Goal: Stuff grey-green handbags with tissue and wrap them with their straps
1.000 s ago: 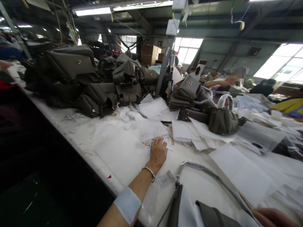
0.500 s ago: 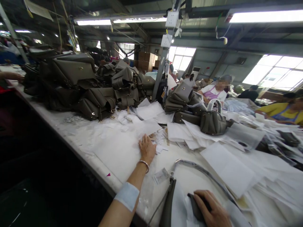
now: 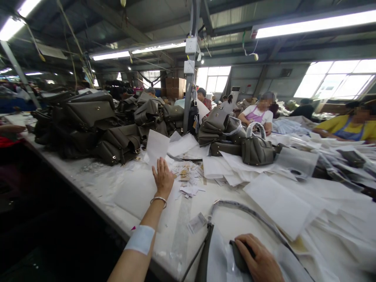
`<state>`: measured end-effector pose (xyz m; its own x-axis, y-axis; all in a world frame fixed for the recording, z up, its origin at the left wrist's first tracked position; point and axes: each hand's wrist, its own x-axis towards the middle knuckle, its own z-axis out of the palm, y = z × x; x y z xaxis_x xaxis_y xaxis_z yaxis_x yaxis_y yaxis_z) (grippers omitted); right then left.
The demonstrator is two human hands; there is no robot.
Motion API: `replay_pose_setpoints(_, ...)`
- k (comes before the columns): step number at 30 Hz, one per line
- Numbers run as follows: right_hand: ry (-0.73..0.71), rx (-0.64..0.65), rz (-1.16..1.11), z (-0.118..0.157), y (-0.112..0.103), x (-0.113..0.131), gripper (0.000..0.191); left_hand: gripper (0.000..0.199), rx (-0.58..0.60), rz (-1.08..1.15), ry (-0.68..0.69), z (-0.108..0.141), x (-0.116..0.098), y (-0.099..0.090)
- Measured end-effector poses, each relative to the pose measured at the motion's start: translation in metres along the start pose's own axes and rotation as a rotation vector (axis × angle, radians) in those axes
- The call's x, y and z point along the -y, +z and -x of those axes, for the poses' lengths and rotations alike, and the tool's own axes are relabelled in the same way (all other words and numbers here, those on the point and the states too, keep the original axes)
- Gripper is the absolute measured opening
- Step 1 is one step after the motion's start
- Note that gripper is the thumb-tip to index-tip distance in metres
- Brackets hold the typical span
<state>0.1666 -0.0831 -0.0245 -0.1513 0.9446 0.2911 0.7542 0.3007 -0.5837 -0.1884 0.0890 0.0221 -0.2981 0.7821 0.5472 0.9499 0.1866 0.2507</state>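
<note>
My left hand (image 3: 163, 181) reaches over the table with its fingers stretched out. A white paper sheet (image 3: 158, 145) stands tilted up just beyond its fingertips; whether they touch it I cannot tell. Right of that hand lies a heap of small paper tags (image 3: 188, 174). Low in the view is a dark grey-green handbag (image 3: 202, 256), lined with whitish film, its strap (image 3: 258, 215) wrapped in plastic. My right hand (image 3: 260, 258) is closed on a dark edge of this bag, fingers curled over it. A small clear packet (image 3: 196, 223) lies beside the strap.
Dark handbags (image 3: 88, 117) are piled at the back left. A metal post (image 3: 189, 94) rises behind the table. More bags (image 3: 257, 150) and overlapping white sheets (image 3: 279, 201) cover the right side. Co-workers (image 3: 257, 113) sit across the table, and another person's hand (image 3: 11, 129) shows at far left.
My left hand has moved left and forward, and a white sheet now stands raised by its fingertips. More of the tag heap shows. My right hand stays on the handbag.
</note>
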Motion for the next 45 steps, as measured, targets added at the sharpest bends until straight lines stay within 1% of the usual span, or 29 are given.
replay_pose_setpoints(2, -0.016, 0.022, 0.008, -0.001, 0.002, -0.006, 0.037, 0.051, 0.140, -0.044, 0.055, -0.001, 0.008, 0.006)
replay_pose_setpoints(3, -0.022, 0.037, 0.013, -0.001, 0.002, -0.009, 0.036, 0.047, 0.180, -0.047, 0.066, -0.001, 0.010, 0.009)
replay_pose_setpoints(5, -0.028, 0.064, 0.019, -0.001, 0.002, -0.014, 0.034, 0.042, 0.217, -0.050, 0.072, 0.001, 0.013, 0.015)
replay_pose_setpoints(8, -0.028, 0.077, 0.020, 0.000, 0.002, -0.017, 0.033, 0.042, 0.216, -0.054, 0.114, 0.006, 0.007, 0.018)
replay_pose_setpoints(12, -0.025, 0.076, 0.024, 0.000, 0.002, -0.015, 0.034, 0.042, 0.202, -0.022, 0.234, 0.006, -0.011, 0.023)
replay_pose_setpoints(15, -0.037, 0.086, 0.034, -0.001, 0.002, -0.016, 0.034, 0.039, 0.213, 0.012, 0.237, 0.000, -0.016, 0.032)
replay_pose_setpoints(18, -0.068, 0.079, 0.033, -0.002, 0.002, -0.018, 0.033, 0.034, 0.221, 0.061, 0.184, -0.008, -0.009, 0.041)
replay_pose_setpoints(21, -0.075, 0.058, 0.028, 0.000, 0.002, -0.018, 0.033, 0.031, 0.215, 0.142, 0.153, -0.016, 0.003, 0.042)
replay_pose_setpoints(25, -0.039, 0.034, 0.019, 0.002, 0.001, -0.012, 0.033, 0.024, 0.173, 0.286, 0.067, -0.028, 0.011, 0.034)
replay_pose_setpoints(28, -0.013, 0.039, 0.011, 0.001, 0.000, -0.007, 0.036, 0.022, 0.141, 0.441, -0.061, -0.039, 0.011, 0.026)
replay_pose_setpoints(31, 0.009, 0.021, -0.007, 0.001, 0.000, -0.004, 0.039, 0.021, 0.149, 0.646, -0.196, -0.047, 0.009, 0.020)
replay_pose_setpoints(34, 0.019, 0.015, -0.007, 0.001, -0.001, -0.004, 0.042, 0.020, 0.224, 0.890, -0.281, -0.044, 0.007, 0.016)
replay_pose_setpoints(37, 0.014, 0.063, 0.000, 0.001, -0.002, -0.006, 0.039, 0.025, 0.345, 1.127, -0.349, -0.034, 0.003, 0.014)
replay_pose_setpoints(40, 0.024, 0.075, -0.004, 0.002, 0.000, -0.008, 0.038, 0.025, 0.450, 1.341, -0.438, -0.025, -0.002, 0.009)
replay_pose_setpoints(42, 0.034, 0.066, -0.013, 0.002, 0.001, -0.009, 0.038, 0.025, 0.505, 1.491, -0.508, -0.022, -0.007, 0.003)
replay_pose_setpoints(45, 0.064, 0.026, -0.033, 0.002, 0.002, -0.007, 0.037, 0.022, 0.570, 1.737, -0.613, -0.020, -0.017, -0.014)
